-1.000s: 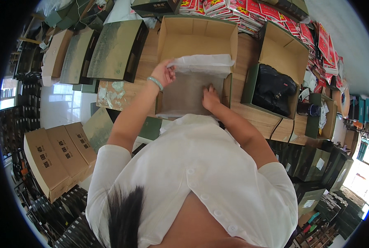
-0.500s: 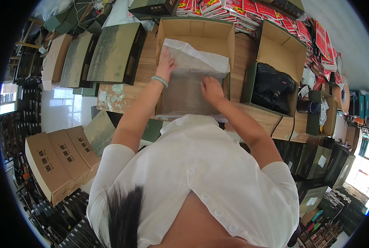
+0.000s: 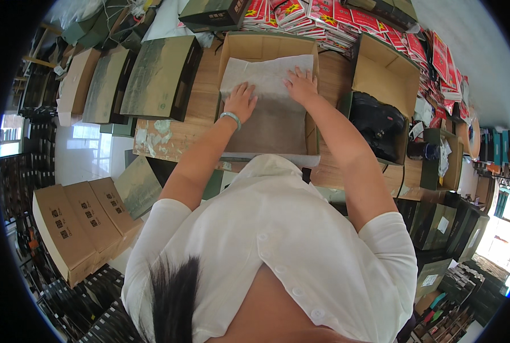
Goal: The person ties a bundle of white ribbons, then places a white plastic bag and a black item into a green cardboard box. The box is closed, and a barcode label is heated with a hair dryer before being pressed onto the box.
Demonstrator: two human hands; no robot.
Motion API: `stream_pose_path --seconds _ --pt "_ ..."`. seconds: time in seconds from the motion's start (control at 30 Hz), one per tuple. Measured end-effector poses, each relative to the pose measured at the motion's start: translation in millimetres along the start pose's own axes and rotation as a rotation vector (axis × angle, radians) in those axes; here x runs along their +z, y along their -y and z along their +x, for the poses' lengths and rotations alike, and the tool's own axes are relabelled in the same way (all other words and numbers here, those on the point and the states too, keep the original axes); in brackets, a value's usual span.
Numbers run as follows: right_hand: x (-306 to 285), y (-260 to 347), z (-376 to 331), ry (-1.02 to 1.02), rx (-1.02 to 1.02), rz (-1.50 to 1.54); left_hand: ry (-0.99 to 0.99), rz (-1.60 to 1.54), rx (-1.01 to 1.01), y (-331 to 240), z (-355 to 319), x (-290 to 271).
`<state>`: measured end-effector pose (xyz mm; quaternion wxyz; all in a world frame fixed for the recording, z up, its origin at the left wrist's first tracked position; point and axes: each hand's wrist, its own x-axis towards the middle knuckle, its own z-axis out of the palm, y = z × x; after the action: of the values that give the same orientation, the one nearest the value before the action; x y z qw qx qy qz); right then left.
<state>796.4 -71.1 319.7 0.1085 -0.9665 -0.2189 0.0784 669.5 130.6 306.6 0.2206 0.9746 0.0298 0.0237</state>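
In front of me stands an opened shoe box (image 3: 269,43), its brown inside lined with a sheet of thin white tissue paper (image 3: 272,123). My left hand (image 3: 241,103), with a pale green bangle on the wrist, rests on the left part of the paper, fingers spread. On the paper's far right part lies my right hand (image 3: 301,86), also with fingers apart. Neither hand grips anything. To the right, a second open box (image 3: 387,64) holds black shoes (image 3: 378,123).
Closed olive-green boxes (image 3: 159,77) stand left of the work table (image 3: 201,86). Red printed packets (image 3: 323,20) are heaped along the back. Brown cartons (image 3: 75,228) are at lower left. A small open box (image 3: 450,157) sits at the table's right end.
My right hand has moved up to the paper's far right part, and my left hand has come slightly nearer and right. The paper's raised, folded far edge now lies flatter.
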Motion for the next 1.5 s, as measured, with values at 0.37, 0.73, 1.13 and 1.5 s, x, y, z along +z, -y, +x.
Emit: stream_pose_path --seconds 0.37,0.73,1.13,1.5 --pt "-68.3 -83.3 -161.7 -0.651 -0.064 0.283 0.471 -0.190 0.067 -62.4 -107.2 -77.8" --pt "-98.8 -282.8 -187.7 -0.027 0.339 -0.338 0.382 0.036 0.226 -21.8 -154.0 1.8" --pt "-105.1 -299.6 -134.9 0.205 0.152 -0.468 0.431 0.127 0.145 -30.5 -153.0 1.6" --pt "-113.9 -305.0 -141.6 0.014 -0.048 -0.316 0.468 0.167 0.124 -36.7 -151.0 -4.0"
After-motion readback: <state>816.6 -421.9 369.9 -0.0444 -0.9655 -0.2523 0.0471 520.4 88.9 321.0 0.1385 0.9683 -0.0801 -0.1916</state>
